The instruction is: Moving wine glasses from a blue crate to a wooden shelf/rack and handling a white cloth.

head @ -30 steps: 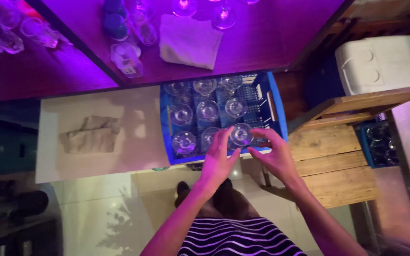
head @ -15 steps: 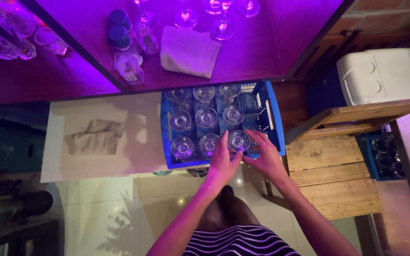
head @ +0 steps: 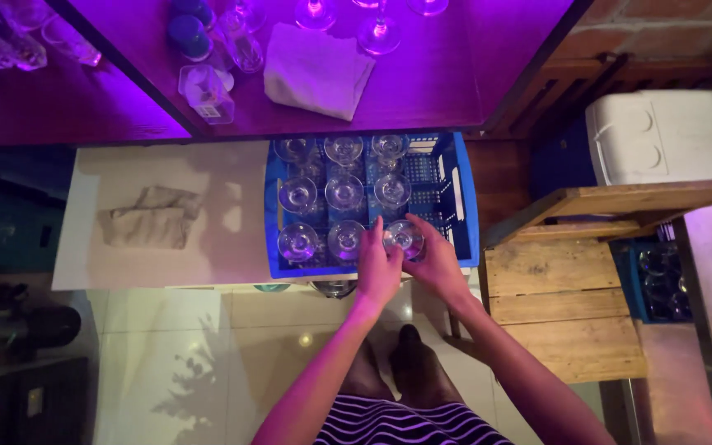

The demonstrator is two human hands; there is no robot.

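A blue plastic glass rack (head: 463, 206) sits on a pale counter below me, holding several upturned stemmed glasses in rows. Both my hands are at its near right corner. My left hand (head: 378, 270) and my right hand (head: 433, 262) close around one clear glass (head: 405, 237) from either side. The glass stands in the rack's front row, next to another glass (head: 345, 241). The rack's right-hand column is bare apart from this glass.
A folded grey cloth (head: 148, 221) lies on the pale counter (head: 216, 206) left of the rack. Above, a purple-lit bar top carries a white cloth (head: 316, 72), jars and more glasses. A wooden shelf (head: 570, 313) and a white cooler (head: 669, 136) stand to the right.
My hands have drawn closer together around the glass at the rack's front right. The view has shifted slightly, with the rack sitting higher in the frame.
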